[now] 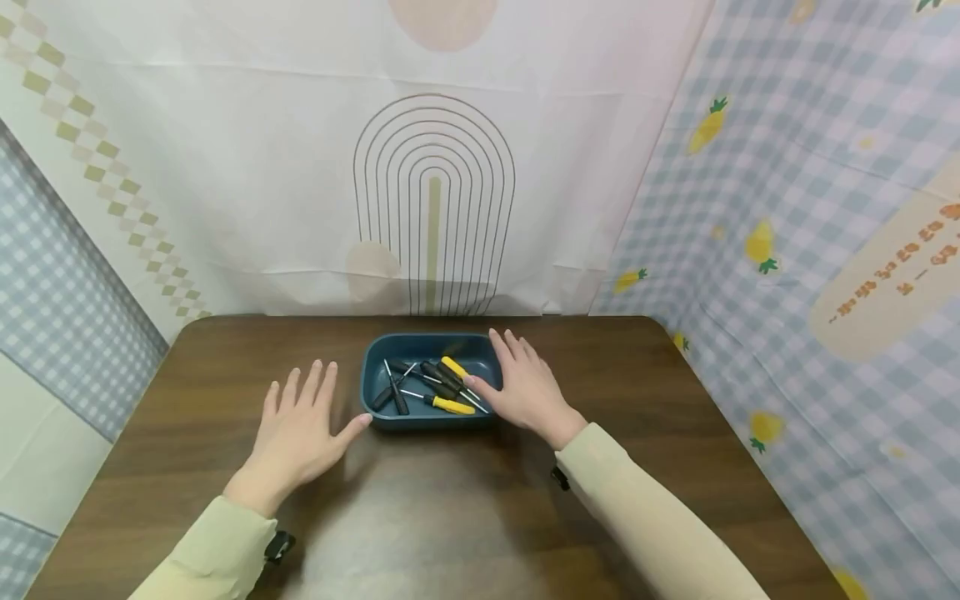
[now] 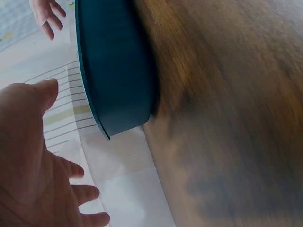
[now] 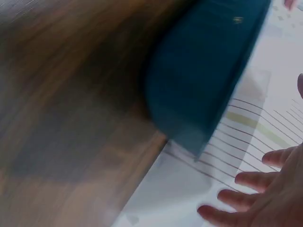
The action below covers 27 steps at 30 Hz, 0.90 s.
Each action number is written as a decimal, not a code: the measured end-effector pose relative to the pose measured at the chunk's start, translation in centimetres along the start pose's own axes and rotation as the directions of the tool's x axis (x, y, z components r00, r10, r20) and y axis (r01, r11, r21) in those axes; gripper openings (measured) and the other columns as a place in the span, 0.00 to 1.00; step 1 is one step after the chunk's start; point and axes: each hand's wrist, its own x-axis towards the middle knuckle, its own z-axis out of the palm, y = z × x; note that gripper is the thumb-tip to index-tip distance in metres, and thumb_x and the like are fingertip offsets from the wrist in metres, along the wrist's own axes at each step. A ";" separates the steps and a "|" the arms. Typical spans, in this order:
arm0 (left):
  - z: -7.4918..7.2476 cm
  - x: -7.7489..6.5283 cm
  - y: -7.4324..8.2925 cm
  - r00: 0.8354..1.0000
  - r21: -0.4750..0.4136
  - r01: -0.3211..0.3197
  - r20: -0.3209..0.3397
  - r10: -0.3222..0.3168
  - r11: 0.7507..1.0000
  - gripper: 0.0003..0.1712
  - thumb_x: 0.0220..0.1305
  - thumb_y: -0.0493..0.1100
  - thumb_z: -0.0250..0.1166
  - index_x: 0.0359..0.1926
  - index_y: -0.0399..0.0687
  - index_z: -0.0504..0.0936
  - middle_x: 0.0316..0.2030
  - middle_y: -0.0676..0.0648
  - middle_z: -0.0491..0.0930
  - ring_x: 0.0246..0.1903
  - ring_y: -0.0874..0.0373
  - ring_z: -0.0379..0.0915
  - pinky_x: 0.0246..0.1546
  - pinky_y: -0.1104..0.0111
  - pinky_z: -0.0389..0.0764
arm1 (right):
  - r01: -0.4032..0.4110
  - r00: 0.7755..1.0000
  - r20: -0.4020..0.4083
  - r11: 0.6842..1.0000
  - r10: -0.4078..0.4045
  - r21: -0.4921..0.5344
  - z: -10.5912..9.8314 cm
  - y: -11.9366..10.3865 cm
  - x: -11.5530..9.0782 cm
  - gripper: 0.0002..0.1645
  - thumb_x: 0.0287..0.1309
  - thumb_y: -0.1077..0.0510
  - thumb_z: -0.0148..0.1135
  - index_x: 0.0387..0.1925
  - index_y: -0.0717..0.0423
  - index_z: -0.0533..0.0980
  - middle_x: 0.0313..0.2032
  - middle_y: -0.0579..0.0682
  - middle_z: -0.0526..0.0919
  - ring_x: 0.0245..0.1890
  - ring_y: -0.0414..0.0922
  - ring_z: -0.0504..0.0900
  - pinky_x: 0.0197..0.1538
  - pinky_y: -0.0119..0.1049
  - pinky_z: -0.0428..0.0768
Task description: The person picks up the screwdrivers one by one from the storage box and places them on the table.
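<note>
A dark blue rectangular bin (image 1: 435, 423) stands toward the back of the table, and its outer wall fills much of both wrist views. Inside it lie several small screwdrivers with black or yellow handles, among them a yellow-handled screwdriver (image 1: 453, 406) near the front wall. My left hand (image 1: 296, 433) is spread with straight fingers at the bin's left, its thumb tip close to the front left corner. At the right end my right hand (image 1: 528, 383) is spread too, hovering by the rim with its thumb over the inside. Whether either hand touches the bin I cannot tell.
The bin rests on a brown wooden table (image 1: 435, 517) with rounded back corners. A white patterned cloth (image 1: 285, 183) hangs behind the table's back edge. Blue checked cloth (image 1: 787, 333) with pineapple prints hangs along the right side.
</note>
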 end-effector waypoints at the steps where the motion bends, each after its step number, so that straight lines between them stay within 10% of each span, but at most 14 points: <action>1: 0.1 0.1 0.0 1.000 -0.005 0.007 -0.010 -0.007 1.000 0.55 0.49 0.78 0.39 0.68 0.46 0.46 0.65 0.37 0.50 0.62 0.36 0.40 0.57 0.44 0.36 | -0.005 1.000 0.011 0.999 0.005 0.045 -0.1 -0.2 0.1 0.53 0.44 0.20 0.37 0.68 0.40 0.44 0.66 0.49 0.50 0.64 0.51 0.51 0.58 0.54 0.56; 11: 1.3 2.3 0.4 0.998 -0.053 0.068 0.009 -0.068 0.996 0.48 0.45 0.81 0.39 0.37 0.39 0.70 0.29 0.43 0.72 0.31 0.45 0.69 0.33 0.51 0.65 | -0.133 0.991 0.082 0.873 0.107 0.469 -0.6 -1.9 2.0 0.50 0.40 0.22 0.48 0.63 0.39 0.55 0.59 0.44 0.64 0.57 0.46 0.66 0.52 0.49 0.67; 27: 3.2 6.1 0.7 0.995 -0.066 0.054 0.090 -0.048 0.996 0.42 0.48 0.73 0.49 0.40 0.36 0.71 0.31 0.40 0.75 0.29 0.45 0.72 0.29 0.53 0.69 | -0.236 0.965 0.212 0.856 0.152 0.461 1.7 -2.2 3.9 0.53 0.40 0.24 0.51 0.63 0.48 0.57 0.55 0.51 0.69 0.52 0.46 0.70 0.50 0.44 0.69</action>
